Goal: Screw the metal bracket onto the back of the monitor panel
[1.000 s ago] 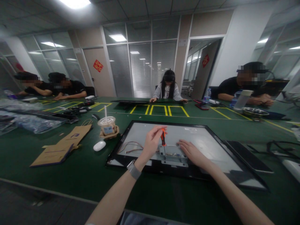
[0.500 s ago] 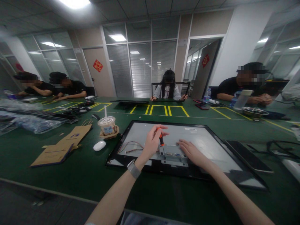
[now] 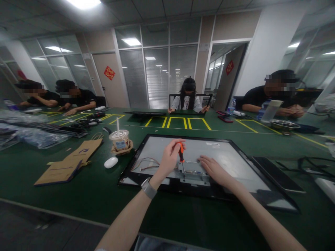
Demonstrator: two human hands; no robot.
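Observation:
A flat display panel (image 3: 225, 155) with a black frame and pale grey back lies in front of me. My left hand (image 3: 170, 156) grips an orange and black screwdriver (image 3: 181, 153) by the top of its handle. The screwdriver stands nearly upright, its shaft pointing down at a metal bracket (image 3: 195, 177) near the panel's front edge. Whether its tip sits in a screw is too small to tell. Flat on the panel, fingers stretched out, my right hand (image 3: 213, 170) rests beside the bracket. Thin wires (image 3: 148, 164) lie on the panel's left part.
Left of the panel are a white mouse (image 3: 111, 162), a lidded drink cup (image 3: 120, 140) with a straw and a brown paper bag (image 3: 70, 162). A dark flat slab (image 3: 277, 174) and cables (image 3: 311, 164) lie to the right. Across the table, a person (image 3: 188, 99) holds an empty frame.
The fingers of my left hand have curled in around the screwdriver's handle, which has tilted and turned slightly. My right hand stays put.

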